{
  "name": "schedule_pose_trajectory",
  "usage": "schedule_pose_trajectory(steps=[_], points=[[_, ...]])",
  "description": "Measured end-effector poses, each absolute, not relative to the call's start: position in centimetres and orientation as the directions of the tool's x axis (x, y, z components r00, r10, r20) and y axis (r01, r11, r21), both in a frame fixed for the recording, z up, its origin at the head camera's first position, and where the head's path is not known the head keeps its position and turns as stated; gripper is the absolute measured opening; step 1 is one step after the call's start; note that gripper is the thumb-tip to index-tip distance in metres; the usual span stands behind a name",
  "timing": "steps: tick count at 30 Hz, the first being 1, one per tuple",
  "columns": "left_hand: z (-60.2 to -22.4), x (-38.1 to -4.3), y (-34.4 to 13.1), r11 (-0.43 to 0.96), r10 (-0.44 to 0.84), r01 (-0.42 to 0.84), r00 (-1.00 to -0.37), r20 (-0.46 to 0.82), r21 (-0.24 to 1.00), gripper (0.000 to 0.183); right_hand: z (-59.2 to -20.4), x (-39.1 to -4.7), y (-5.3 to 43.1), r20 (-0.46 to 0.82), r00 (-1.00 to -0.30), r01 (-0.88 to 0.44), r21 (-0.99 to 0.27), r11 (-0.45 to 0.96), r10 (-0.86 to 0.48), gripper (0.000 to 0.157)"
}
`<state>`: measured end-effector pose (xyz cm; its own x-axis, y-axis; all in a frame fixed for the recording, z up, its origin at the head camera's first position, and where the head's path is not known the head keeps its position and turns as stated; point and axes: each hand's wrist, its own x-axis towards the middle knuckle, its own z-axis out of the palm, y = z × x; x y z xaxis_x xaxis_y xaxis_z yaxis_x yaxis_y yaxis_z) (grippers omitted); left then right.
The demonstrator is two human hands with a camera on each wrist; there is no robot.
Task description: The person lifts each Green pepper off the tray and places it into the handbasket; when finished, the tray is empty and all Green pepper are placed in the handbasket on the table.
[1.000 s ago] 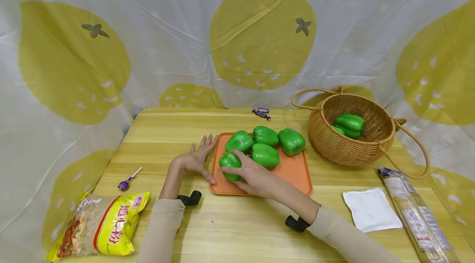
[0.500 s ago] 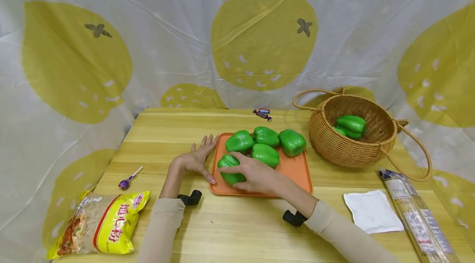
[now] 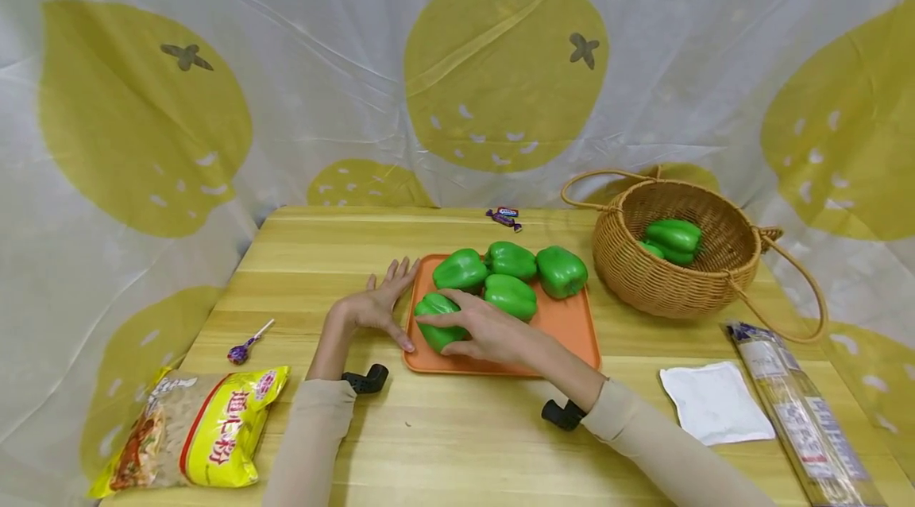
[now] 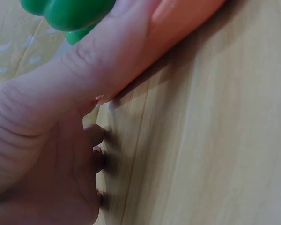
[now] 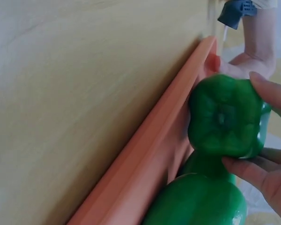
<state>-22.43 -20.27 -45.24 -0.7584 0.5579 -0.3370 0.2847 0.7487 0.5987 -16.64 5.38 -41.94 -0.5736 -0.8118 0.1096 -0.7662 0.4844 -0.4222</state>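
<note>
On the left front of an orange tray [image 3: 568, 336], my right hand [image 3: 493, 332] grips a green bell pepper [image 3: 432, 310] between thumb and fingers. The right wrist view shows the lobed end of this bell pepper [image 5: 220, 117] facing the camera, with fingertips on two sides. My left hand [image 3: 372, 308] is spread at the tray's left edge. Its thumb [image 4: 103, 47] lies along the tray rim, and the other fingertips rest on the wood beside it. Several more green bell peppers [image 3: 511, 297] sit on the tray's back and middle.
A wicker basket [image 3: 643, 284] with green peppers inside stands at the back right. A white packet [image 3: 717, 404] and a long clear package [image 3: 804, 419] lie at right. At left are a yellow food bag [image 3: 207, 427] and a lollipop [image 3: 239, 352]; wrapped candies [image 3: 505, 218] lie behind the tray.
My right hand has shifted the gripped bell pepper slightly left on the tray and turned it a little. My left hand has stayed at the tray's edge.
</note>
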Motion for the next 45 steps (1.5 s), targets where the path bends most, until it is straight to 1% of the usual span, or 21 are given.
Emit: schedule_pose_trajectory(steps=[6,10,13,20,22,26,30,33,35,40,43,45], points=[[-45.3,-22.4,-20.3,0.749,0.557,0.279,-0.757,-0.343,0.600,0.148,-42.4,-16.7,5.2,0.083,-0.610,-0.741,-0.414,0.529,-0.788,0.056],[-45.3,-22.5,-20.3,0.742,0.560,0.277,-0.757,-0.337,0.611,0.149,-42.3,-16.8,5.2,0.053,-0.617,-0.725,-0.425,0.542,-0.785,0.057],[-45.3,-22.5,-20.3,0.741,0.562,0.274,-0.754,-0.341,0.613,0.149,-41.9,-17.0,5.6,0.006,-0.594,-0.723,-0.443,0.530,-0.805,0.058],[-45.5,-22.5,-20.4,0.740,0.560,0.271,-0.755,-0.341,0.616,0.149,-41.0,-17.4,6.7,-0.072,-0.500,-0.744,-0.473,0.471,-0.863,0.060],[-45.5,-22.5,-20.3,0.736,0.563,0.273,-0.754,-0.337,0.619,0.149,-40.5,-17.5,7.3,-0.073,-0.482,-0.735,-0.510,0.448,-0.873,0.058],[-45.4,-22.4,-20.3,0.734,0.566,0.269,-0.750,-0.342,0.624,0.149,-38.8,-17.7,8.8,-0.055,-0.467,-0.707,-0.576,0.410,-0.883,0.056],[-45.4,-22.4,-20.3,0.732,0.563,0.263,-0.752,-0.342,0.629,0.150,-36.6,-18.4,10.8,-0.028,-0.456,-0.685,-0.628,0.371,-0.890,0.060],[-45.4,-22.5,-20.4,0.725,0.567,0.264,-0.753,-0.333,0.636,0.149,-35.2,-19.2,12.6,-0.008,-0.476,-0.660,-0.658,0.363,-0.879,0.062],[-45.4,-22.5,-20.4,0.721,0.570,0.266,-0.753,-0.330,0.640,0.149,-34.3,-19.7,14.0,-0.015,-0.511,-0.638,-0.663,0.391,-0.859,0.061],[-45.4,-22.6,-20.5,0.719,0.573,0.267,-0.750,-0.330,0.641,0.149,-32.0,-20.7,17.2,-0.098,-0.581,-0.572,-0.657,0.491,-0.808,0.058],[-45.4,-22.5,-20.4,0.719,0.573,0.269,-0.751,-0.328,0.640,0.149,-30.7,-21.2,19.0,-0.132,-0.602,-0.557,-0.637,0.532,-0.788,0.056],[-45.3,-22.5,-20.4,0.717,0.574,0.270,-0.752,-0.324,0.642,0.149,-29.9,-21.6,20.2,-0.133,-0.612,-0.561,-0.622,0.546,-0.780,0.056]])
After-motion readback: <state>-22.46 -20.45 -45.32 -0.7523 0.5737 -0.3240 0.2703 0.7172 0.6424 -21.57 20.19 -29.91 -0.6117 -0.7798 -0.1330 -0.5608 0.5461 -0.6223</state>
